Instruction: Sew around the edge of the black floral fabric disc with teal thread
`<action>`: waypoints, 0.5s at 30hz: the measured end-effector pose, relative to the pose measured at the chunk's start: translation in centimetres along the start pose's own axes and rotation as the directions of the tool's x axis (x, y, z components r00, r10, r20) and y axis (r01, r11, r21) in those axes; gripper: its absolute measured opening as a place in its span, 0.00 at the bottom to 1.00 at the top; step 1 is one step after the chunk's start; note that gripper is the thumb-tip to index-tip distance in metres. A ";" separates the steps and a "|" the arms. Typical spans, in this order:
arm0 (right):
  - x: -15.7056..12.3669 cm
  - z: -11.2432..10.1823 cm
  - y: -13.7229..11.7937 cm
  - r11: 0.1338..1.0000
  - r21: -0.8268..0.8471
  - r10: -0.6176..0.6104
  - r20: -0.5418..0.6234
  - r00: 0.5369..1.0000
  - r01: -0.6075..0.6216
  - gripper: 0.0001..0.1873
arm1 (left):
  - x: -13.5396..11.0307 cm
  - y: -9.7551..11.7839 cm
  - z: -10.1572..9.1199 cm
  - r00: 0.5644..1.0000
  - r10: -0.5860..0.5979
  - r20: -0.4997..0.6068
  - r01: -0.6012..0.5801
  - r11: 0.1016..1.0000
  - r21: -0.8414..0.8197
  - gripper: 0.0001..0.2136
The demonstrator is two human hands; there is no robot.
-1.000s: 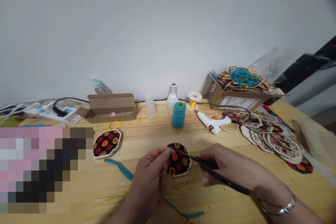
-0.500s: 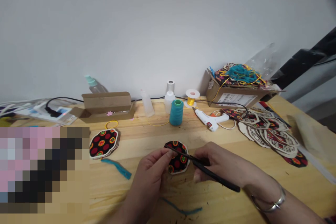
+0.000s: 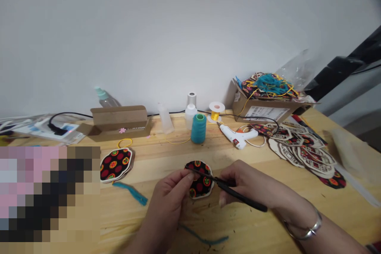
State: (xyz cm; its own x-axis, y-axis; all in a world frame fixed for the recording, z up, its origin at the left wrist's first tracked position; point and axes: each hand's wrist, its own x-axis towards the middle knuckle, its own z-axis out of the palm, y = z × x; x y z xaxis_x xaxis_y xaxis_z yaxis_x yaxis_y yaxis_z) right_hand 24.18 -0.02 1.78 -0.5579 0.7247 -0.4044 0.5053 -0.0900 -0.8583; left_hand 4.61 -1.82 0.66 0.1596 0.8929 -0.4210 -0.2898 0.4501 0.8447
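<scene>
Right grip [image 3: 248, 182] holds scissors [image 3: 229, 191] over patch [image 3: 200, 189] edge, apart from glue gun [image 3: 238, 136].

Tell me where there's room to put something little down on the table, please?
Bare table shows between the patterned stack, the left hand and the teal spool. Another patch lies between the right hand and the fanned pieces. It's crowded by the wall: open carton, white bottle, yellow spool, glue gun.
</scene>
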 end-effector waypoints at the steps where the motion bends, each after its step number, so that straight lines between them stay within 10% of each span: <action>1: 0.0 0.0 0.1 1.000 -0.011 0.003 -0.005 1.000 -0.003 0.18 | 0.0 0.0 0.0 1.000 0.008 -0.011 -0.008 1.000 0.000 0.06; 10: -3.9 0.1 -2.2 0.878 -0.472 -0.009 -0.176 0.984 -0.077 0.18 | 0.3 0.1 -0.4 0.994 -0.022 -0.108 0.011 0.995 -0.100 0.08; 15: -7.5 -1.1 1.2 0.738 -0.600 0.129 -0.322 0.938 -0.308 0.03 | 0.4 0.0 -0.5 0.994 -0.041 -0.104 0.026 0.990 -0.140 0.11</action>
State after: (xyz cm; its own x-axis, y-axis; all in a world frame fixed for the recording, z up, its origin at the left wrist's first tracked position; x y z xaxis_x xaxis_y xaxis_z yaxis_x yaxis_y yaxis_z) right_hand 29.74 -4.83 4.14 -0.2458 0.8881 -0.3885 0.9399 0.1203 -0.3196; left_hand 4.18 -1.43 0.26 0.0726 0.8704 -0.4870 -0.4148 0.4704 0.7789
